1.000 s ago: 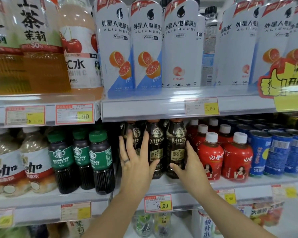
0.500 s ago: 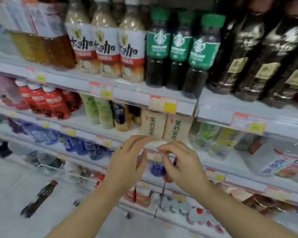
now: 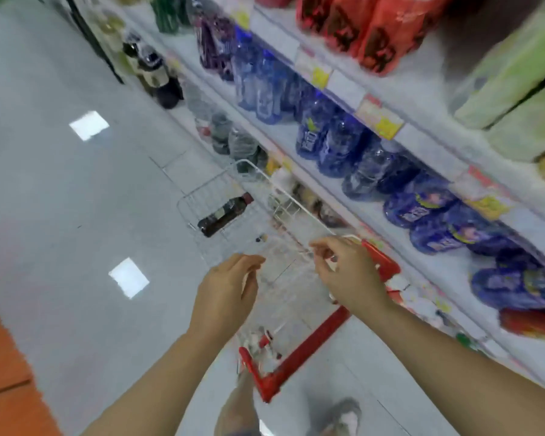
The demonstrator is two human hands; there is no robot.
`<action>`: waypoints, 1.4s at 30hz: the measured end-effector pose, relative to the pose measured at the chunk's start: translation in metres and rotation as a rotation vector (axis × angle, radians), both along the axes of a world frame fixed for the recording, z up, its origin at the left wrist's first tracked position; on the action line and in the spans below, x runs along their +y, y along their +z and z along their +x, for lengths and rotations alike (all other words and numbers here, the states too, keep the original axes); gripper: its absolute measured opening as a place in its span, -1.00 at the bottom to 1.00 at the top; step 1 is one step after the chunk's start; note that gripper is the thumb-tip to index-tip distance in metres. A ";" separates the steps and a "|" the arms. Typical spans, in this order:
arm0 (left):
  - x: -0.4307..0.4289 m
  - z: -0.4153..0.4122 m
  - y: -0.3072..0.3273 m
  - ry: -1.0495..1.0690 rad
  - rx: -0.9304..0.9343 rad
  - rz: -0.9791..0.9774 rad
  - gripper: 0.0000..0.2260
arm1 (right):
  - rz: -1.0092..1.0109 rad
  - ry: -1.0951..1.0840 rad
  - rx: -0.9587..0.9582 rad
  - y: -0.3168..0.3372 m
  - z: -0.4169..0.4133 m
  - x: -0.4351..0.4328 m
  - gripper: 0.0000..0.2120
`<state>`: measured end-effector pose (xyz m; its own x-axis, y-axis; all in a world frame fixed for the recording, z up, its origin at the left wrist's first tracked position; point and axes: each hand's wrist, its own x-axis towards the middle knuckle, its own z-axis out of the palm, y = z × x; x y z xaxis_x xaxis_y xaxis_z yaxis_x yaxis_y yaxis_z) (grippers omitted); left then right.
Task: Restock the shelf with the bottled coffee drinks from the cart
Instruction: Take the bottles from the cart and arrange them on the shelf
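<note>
Head view: a dark maroon-capped coffee bottle (image 3: pixel 224 214) is lying sideways in the wire cart (image 3: pixel 309 347). Left hand (image 3: pixel 225 291) and right hand (image 3: pixel 348 272), fingers released, are now hovering over it, having come down.

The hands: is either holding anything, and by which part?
Nothing is held. Left hand and right hand hover empty over the cart, where one bottle lies.

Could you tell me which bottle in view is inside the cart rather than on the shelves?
The dark coffee bottle, lying on its side in the wire cart; the blue bottles and red bottles sit on shelves.
</note>
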<state>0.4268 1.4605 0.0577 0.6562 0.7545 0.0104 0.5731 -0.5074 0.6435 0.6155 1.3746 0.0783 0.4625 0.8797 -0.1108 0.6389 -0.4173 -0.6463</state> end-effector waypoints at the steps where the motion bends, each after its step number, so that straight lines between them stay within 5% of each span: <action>1: 0.017 -0.011 -0.015 0.033 0.032 -0.008 -0.75 | -0.033 0.005 0.024 -0.015 -0.007 0.021 -0.83; 11: 0.155 -0.058 -0.178 0.299 0.139 -0.070 -0.66 | -0.339 -0.071 0.319 -0.193 -0.058 0.201 -0.74; 18: 0.164 -0.067 -0.240 0.320 -0.236 -0.168 -0.60 | -0.381 -0.543 0.736 -0.321 -0.080 0.277 -0.41; 25: 0.169 -0.061 -0.261 0.339 -0.427 -0.119 -0.64 | -0.201 -0.825 1.107 -0.380 -0.093 0.318 -0.47; 29: 0.168 -0.060 -0.260 0.361 -0.417 -0.132 -0.65 | -0.173 -0.851 1.171 -0.374 -0.090 0.311 -0.47; 33: 0.166 -0.061 -0.249 0.368 -0.304 -0.200 -0.65 | -0.255 -0.775 0.972 -0.332 -0.081 0.269 -0.41; 38: 0.159 -0.048 -0.203 0.396 0.057 -0.112 -0.66 | -0.318 -0.480 0.856 -0.212 -0.058 0.204 -0.57; 42: 0.142 -0.005 -0.128 0.175 -0.054 -0.133 -0.69 | -0.237 -0.392 0.842 -0.112 -0.038 0.159 -0.57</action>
<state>0.4221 1.6027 -0.0702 0.5167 0.8537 -0.0652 0.6077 -0.3120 0.7303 0.5772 1.5333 -0.0339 0.4066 0.5912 -0.6965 -0.2094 -0.6818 -0.7009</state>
